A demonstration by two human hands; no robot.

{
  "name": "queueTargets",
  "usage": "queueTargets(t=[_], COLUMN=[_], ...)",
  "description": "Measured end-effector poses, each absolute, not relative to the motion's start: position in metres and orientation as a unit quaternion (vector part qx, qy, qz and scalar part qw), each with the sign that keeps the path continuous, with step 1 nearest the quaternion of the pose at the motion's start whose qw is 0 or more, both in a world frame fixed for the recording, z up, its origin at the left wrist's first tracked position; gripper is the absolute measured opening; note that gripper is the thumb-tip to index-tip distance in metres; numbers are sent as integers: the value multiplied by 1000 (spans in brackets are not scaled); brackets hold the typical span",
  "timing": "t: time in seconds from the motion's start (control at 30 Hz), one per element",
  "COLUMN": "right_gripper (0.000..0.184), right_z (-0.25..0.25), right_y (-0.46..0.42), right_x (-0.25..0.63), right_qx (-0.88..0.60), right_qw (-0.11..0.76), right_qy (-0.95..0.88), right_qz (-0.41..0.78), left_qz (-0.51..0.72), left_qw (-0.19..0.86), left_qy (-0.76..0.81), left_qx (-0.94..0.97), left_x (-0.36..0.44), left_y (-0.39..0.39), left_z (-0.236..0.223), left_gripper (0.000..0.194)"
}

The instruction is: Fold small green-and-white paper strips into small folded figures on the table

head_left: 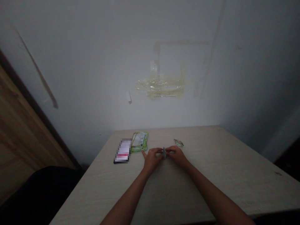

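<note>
Between my two hands, a small thin greyish piece (164, 152) stands upright over the table, seen nearly edge-on; its kind I cannot make out. My left hand (153, 157) grips it from the left with the fingertips, while one digit sticks out toward the green packet (140, 140). From the other side, the fingers of my right hand (177, 154) close on the same piece. Just beyond my right hand lies a small flat card-like piece (178, 142) with a printed face. The green and white packet rests flat, beyond my left hand.
A phone (123, 151) with a lit, blurred screen lies left of the packet. The pale wooden table (222, 168) meets a wall (93, 78) with old tape on it at the back. A dark shape (42, 190) is beside the table's left edge.
</note>
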State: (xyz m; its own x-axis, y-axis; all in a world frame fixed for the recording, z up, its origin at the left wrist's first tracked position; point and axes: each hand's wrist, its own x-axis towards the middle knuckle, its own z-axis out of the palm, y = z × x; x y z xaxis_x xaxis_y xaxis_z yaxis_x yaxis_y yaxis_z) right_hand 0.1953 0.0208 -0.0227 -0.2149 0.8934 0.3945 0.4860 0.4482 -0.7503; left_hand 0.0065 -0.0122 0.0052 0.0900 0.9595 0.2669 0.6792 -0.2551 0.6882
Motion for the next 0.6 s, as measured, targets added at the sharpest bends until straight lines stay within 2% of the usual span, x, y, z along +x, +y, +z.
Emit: queueTargets(t=[0.13,0.27,0.6], right_gripper=[19,15,16], right_z=[-23,-23,-22], right_y=[21,20,21], right_x=[197,198,199], right_qx=[-465,-469,-406], right_qw=[424,420,399], right_qy=[-742,-751,-809], right_qz=[232,199,149], left_qz=[330,291,264], left_qw=[201,183,150], left_qy=[584,604,593], left_qx=[714,720,746], left_x=[5,2,-7], left_y=[-12,-11,-10], left_z=[7,9,6], left_gripper=[23,24,15])
